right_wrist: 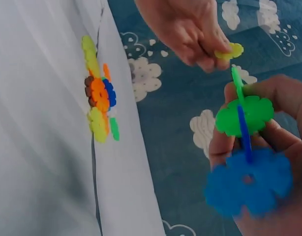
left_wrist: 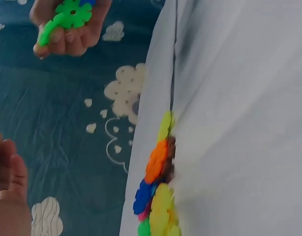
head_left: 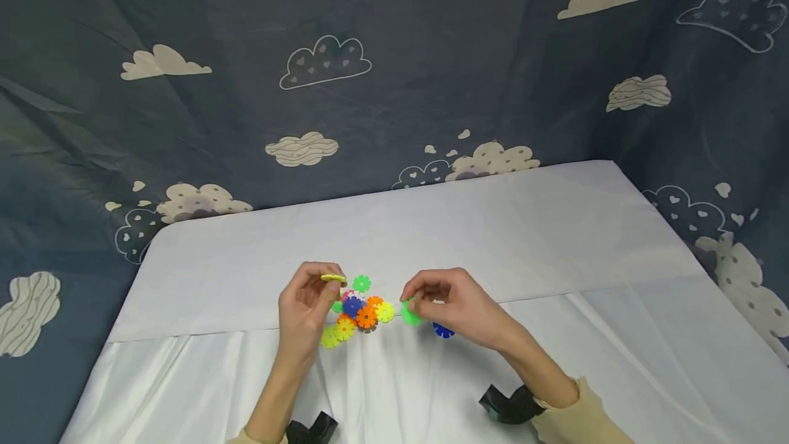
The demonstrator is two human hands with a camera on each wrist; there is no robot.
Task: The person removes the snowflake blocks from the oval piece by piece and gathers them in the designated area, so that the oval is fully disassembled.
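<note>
My left hand pinches a yellow notched plastic disc between thumb and fingers, above the white table. Facing it, my right hand grips a joined chain of similar discs. In the right wrist view the chain shows a green disc, another green one seen edge-on, a blue one edge-on and a blue disc at the near end. A gap separates the yellow disc from the chain. Between the hands lies a loose pile with an orange disc, a dark blue disc and several yellow ones.
A white cloth covers the table, with a seam crossing it under the pile. Behind hangs a dark blue curtain printed with clouds. Black wrist straps sit on both forearms.
</note>
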